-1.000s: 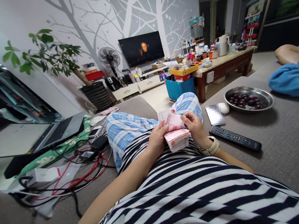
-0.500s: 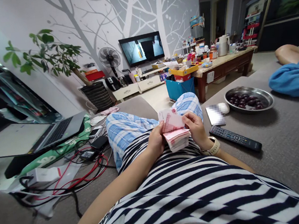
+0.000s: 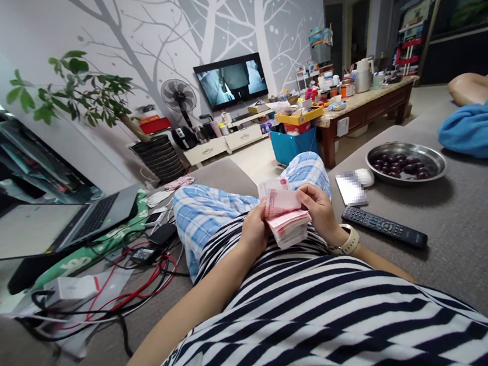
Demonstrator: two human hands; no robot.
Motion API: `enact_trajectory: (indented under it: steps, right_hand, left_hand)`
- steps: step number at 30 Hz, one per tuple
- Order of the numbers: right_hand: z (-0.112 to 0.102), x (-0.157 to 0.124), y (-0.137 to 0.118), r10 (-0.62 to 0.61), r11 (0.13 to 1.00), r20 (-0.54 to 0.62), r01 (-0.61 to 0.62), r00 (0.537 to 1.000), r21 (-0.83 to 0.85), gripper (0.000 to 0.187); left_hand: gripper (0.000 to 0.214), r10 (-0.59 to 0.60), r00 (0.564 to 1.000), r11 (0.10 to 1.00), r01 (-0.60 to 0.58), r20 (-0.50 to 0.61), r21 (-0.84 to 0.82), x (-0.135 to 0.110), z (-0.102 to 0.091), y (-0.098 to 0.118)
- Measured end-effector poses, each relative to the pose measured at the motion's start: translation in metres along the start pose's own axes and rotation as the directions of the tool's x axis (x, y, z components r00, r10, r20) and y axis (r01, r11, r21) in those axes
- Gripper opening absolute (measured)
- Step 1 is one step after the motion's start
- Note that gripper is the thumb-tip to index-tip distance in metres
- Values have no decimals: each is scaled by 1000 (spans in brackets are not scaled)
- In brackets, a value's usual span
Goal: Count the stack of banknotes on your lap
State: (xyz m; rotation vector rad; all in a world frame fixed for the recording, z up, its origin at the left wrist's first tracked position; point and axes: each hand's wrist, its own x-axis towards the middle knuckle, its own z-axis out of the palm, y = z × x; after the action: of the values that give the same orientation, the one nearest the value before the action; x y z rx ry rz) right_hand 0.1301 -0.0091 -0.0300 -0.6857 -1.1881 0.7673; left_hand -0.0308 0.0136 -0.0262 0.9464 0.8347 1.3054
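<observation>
A thick stack of pink banknotes (image 3: 291, 233) is held above my lap, bent so that part of it stands up and part folds down toward me. My left hand (image 3: 255, 227) is closed around the stack's left side. With thumb and fingers pinched, my right hand (image 3: 318, 207) grips the upper right corner of a raised banknote (image 3: 282, 200). A pale watch (image 3: 347, 240) sits on my right wrist. Some fingers of both hands are hidden behind the notes.
Right of me on the sofa lie a remote control (image 3: 383, 227), a white mouse (image 3: 364, 177) and a metal bowl (image 3: 440, 169) of dark fruit. To my left are tangled cables (image 3: 125, 299) and a laptop (image 3: 98, 217). Another person's knee (image 3: 473, 88) shows at far right.
Another banknote's raised part has shifted slightly, with more of a note showing behind it. Both hands stay in nearly the same place. The television picture has changed.
</observation>
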Motion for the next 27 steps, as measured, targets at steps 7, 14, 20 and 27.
enact_trajectory:
  steps: [7, 14, 20, 27]
  right_hand:
    - [2, 0, -6, -13, 1000, -11, 12, 1000, -25, 26]
    - [-3, 16, -12, 36, 998, 145, -29, 989, -50, 24]
    - [-18, 15, -15, 32, 990, 271, 6, 962, -139, 25]
    - [-28, 2, -4, 117, 989, 187, -97, 975, -113, 29]
  left_hand:
    - [28, 6, 1000, 1000, -6, 1, 1, 1, 0, 0]
    - [19, 17, 999, 999, -15, -45, 51, 0, 6, 2]
    - [25, 2, 1000, 999, -3, 15, 45, -4, 11, 5]
    - [29, 21, 1000, 997, -21, 1, 74, -1, 5, 0]
